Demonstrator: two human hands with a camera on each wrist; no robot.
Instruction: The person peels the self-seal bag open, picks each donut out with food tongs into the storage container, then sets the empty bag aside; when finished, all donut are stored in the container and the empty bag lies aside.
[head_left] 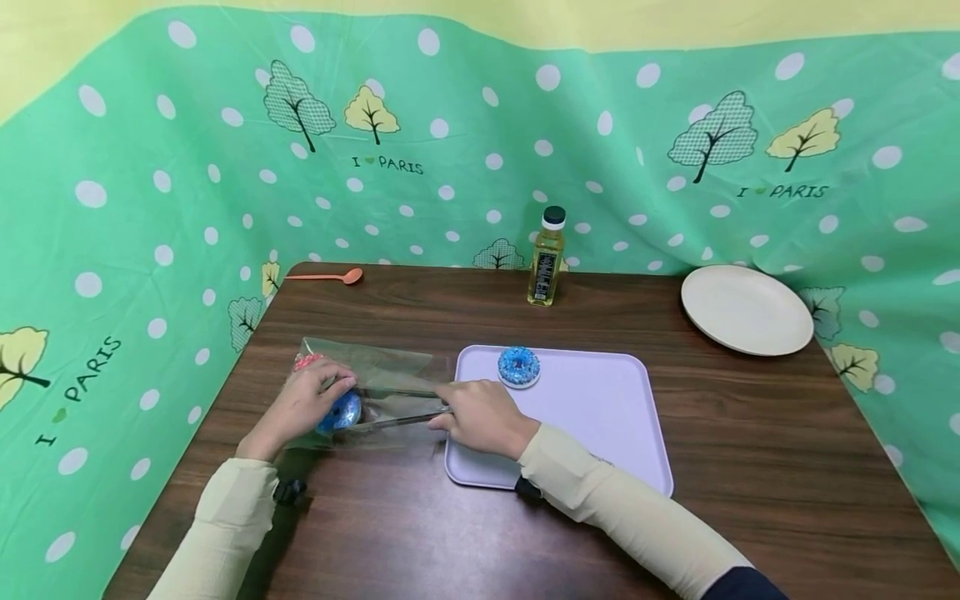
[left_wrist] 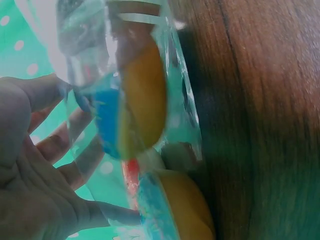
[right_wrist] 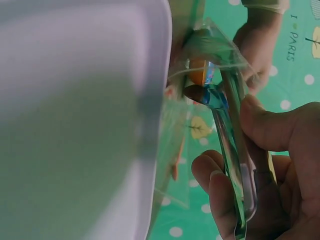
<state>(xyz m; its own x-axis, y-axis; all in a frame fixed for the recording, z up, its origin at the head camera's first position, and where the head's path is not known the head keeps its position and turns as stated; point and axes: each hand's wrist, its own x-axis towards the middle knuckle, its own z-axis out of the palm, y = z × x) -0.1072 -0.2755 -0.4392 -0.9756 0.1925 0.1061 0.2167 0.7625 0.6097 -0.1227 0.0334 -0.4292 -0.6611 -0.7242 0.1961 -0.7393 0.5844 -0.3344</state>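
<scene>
A clear plastic bag (head_left: 390,367) lies on the table, holding a blue-frosted donut (head_left: 343,411) and a red-sprinkled one (head_left: 307,361). The left wrist view shows a second blue donut (left_wrist: 160,205) below the first. My left hand (head_left: 303,404) is at the bag's left part, gripping the film over the donuts, with spread fingers partly seen through it. With thumb and fingers, my right hand (head_left: 480,414) holds metal tongs (right_wrist: 230,145), whose far end reaches into the bag; whether the tips touch a donut cannot be told. Another blue donut (head_left: 518,367) sits on the lilac tray (head_left: 600,417).
The tray lies under my right forearm. An oil bottle (head_left: 547,258) stands upright at the back of the table (head_left: 420,542). A white plate (head_left: 746,310) is at the back right, an orange spoon (head_left: 330,276) at the back left. A patterned green cloth (head_left: 480,167) hangs behind.
</scene>
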